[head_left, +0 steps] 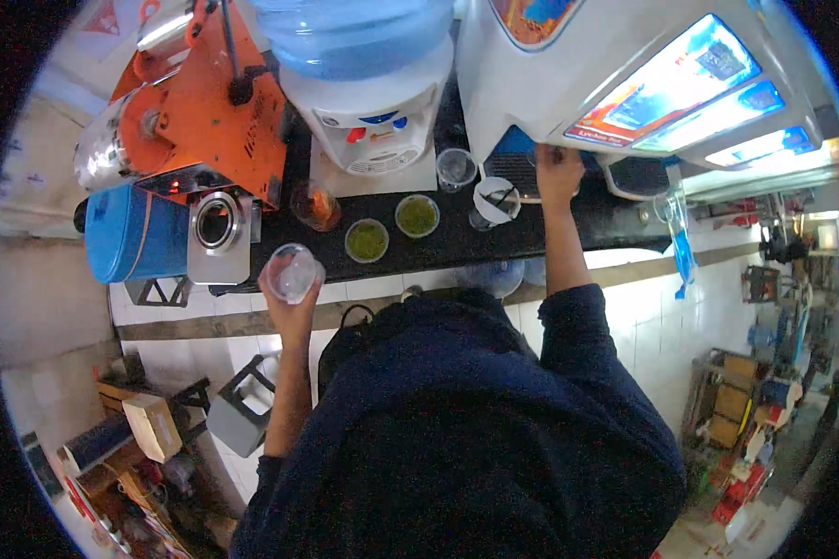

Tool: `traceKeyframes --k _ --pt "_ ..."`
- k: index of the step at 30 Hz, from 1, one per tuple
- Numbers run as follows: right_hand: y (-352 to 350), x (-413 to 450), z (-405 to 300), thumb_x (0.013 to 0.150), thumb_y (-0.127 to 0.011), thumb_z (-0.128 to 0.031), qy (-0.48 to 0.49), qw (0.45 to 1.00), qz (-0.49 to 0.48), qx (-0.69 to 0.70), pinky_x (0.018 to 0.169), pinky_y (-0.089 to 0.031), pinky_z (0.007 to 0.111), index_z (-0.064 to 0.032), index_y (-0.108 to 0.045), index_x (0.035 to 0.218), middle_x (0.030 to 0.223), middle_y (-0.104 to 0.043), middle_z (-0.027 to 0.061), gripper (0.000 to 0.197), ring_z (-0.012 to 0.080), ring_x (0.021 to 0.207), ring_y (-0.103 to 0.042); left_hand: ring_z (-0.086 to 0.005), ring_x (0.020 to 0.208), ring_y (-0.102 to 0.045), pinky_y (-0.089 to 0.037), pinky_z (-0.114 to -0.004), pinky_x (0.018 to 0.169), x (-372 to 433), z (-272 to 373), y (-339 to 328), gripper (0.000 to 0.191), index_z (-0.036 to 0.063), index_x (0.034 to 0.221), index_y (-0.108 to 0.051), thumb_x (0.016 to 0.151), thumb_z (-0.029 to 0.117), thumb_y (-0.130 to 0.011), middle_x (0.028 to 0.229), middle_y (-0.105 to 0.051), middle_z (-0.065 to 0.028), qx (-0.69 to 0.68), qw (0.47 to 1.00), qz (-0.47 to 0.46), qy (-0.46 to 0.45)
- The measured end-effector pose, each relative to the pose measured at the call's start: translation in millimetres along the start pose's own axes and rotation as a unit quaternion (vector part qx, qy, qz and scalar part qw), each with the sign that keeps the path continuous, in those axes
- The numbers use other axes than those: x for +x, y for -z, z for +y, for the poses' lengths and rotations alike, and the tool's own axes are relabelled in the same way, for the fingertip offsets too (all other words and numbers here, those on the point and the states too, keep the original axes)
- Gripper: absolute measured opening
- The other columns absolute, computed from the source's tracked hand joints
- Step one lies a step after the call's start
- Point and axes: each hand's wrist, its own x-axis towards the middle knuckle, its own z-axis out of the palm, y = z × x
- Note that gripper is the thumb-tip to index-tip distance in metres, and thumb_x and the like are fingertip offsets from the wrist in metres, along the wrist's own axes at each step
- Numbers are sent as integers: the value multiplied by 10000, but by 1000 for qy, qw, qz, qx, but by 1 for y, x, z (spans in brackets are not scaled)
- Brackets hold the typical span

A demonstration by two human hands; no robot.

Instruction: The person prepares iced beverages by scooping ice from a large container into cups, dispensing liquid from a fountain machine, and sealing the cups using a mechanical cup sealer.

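Observation:
My left hand (pixel 292 286) is closed around a clear plastic cup (pixel 293 274) in front of the counter's near edge. My right hand (pixel 559 171) reaches under the front of a white drink dispenser (pixel 524 91), over its dark drip tray (pixel 512 175). The fingers there are curled and partly hidden, so whether they hold something is unclear. On the black counter stand two cups of green contents, one nearer (pixel 366 240) and one farther (pixel 417 215). Between them and my right hand is a cup with a white rim or liner and dark sticks (pixel 496 202).
Behind the cups stands a water dispenser (pixel 370 133) with a large blue bottle. A clear cup (pixel 456 170) sits beside it. To the left are an orange machine (pixel 210 133), a blue container (pixel 136 234) and an amber-tinted cup (pixel 316 208). A grey stool (pixel 238 423) stands on the floor.

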Motion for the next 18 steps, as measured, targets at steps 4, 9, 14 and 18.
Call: traceKeyframes --k 4,9,14,18 --pt "-1 4 3 825 -782 -199 25 999 23 -38 665 -539 352 3 -709 923 798 -733 150 236 235 730 -723 -267 1242 -545 -427 -402 1082 12 32 -22 822 22 1364 -391 697 64 -870 1298 -548 -154 -36 994 -99 -38" --pt "1 6 8 813 -801 -218 -2 999 -21 -27 698 -546 355 3 -715 925 810 -742 137 262 238 748 -730 -256 1226 -561 -433 -396 1080 7 67 -41 862 30 1366 -397 663 76 -893 1278 -563 -133 -49 983 -167 -57" --pt "1 8 6 815 -810 -235 -17 1000 -20 -16 730 -551 350 -3 -713 924 817 -750 128 274 239 763 -736 -270 1254 -555 -417 -400 1099 0 100 -43 877 38 1369 -423 639 103 -905 1281 -590 -135 -15 958 -283 -40" --pt "1 9 9 811 -825 -256 16 999 -14 -48 747 -559 354 -3 -710 932 858 -759 136 303 244 805 -746 -306 1229 -579 -443 -404 1065 -2 108 -40 846 46 1348 -470 634 162 -910 1272 -616 -137 64 936 -339 -72"
